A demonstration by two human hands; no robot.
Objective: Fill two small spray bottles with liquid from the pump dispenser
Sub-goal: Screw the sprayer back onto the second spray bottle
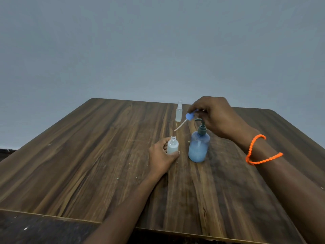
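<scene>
Standing upright near the middle of the counter, the open spray bottle has its long axis vertical and its bare threaded neck pointing straight up; milky white liquid fills it to about the shoulder. The left hand wraps it from the left side, fingers behind and thumb across the lower front, so this grip is closed round the bottle's body. Just to its right, apart from it, stands the pump dispenser, a pale blue translucent bottle with a dark pump head, also upright, its spout turned left and pale liquid in its lower half. Above and between the two, the right hand pinches a blue spray cap in its fingertips; the cap's thin dip tube slants down and to the left, its tip hanging in the air above the open neck. An orange beaded bracelet circles the right wrist. Farther back, near the far edge, a second spray bottle stands capped and upright with pale liquid inside. The counter is dark streaked wood grain, flecked with small pale specks, and a plain grey-blue wall rises behind it.
</scene>
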